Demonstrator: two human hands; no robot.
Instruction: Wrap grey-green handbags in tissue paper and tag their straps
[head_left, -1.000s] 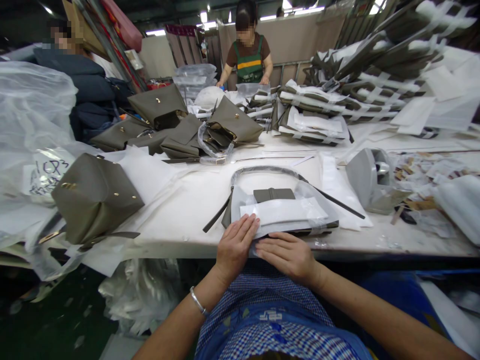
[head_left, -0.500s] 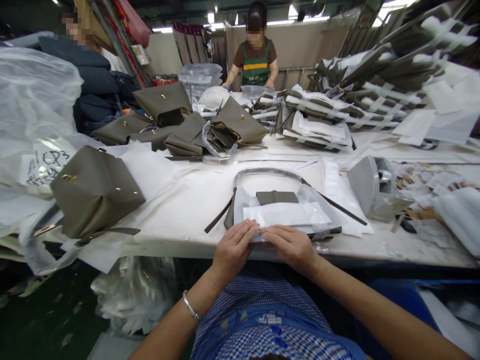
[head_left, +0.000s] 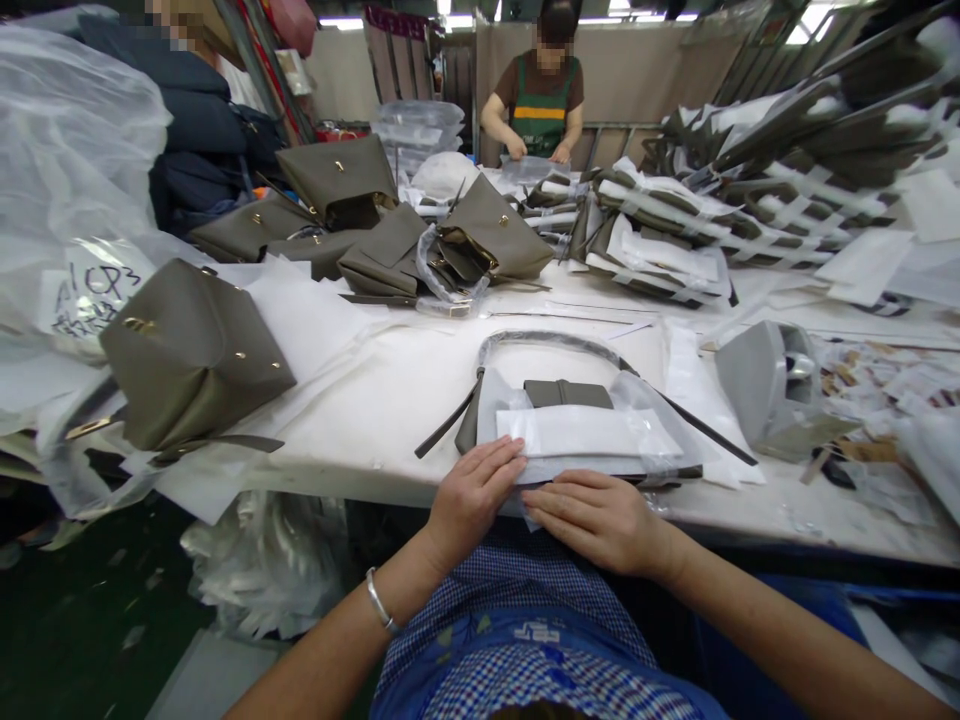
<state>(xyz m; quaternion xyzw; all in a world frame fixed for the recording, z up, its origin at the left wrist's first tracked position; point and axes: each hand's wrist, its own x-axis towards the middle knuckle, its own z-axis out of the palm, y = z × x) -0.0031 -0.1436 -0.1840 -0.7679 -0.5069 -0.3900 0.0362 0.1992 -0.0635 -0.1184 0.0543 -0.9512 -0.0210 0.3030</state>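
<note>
Nearest us, blue checked apron (head_left: 555, 665), then both hands at the worktop's front edge. Left hand (head_left: 474, 497) lies flat, fingers together, on the near left corner of the olive bag (head_left: 567, 394) in its white and clear wrapping. Right hand (head_left: 604, 520) has fingers extended along the bag's front edge; thumb side hidden, so we can't tell if it pinches film.

Step in hand, we judge: smoothing or tucking the wrapping at the front. Next move calls for holding that edge flat with the left, working the film with the right.

Bag lies flat on the white worktop (head_left: 360, 420), film-covered handle (head_left: 551, 340) arching away from us. Grey dispenser (head_left: 754, 385) and scattered tags (head_left: 900, 375) to the right; an unwrapped bag (head_left: 199, 360) and plastic sack (head_left: 75, 170) to the left.

Farther: a heap of olive bags (head_left: 390, 250), wrapped bundles stacked (head_left: 765, 215) right. Beyond, a co-worker in a green apron (head_left: 540, 125) handles clear plastic; pale partitions (head_left: 630, 75) and strip lights (head_left: 341, 22) behind.
</note>
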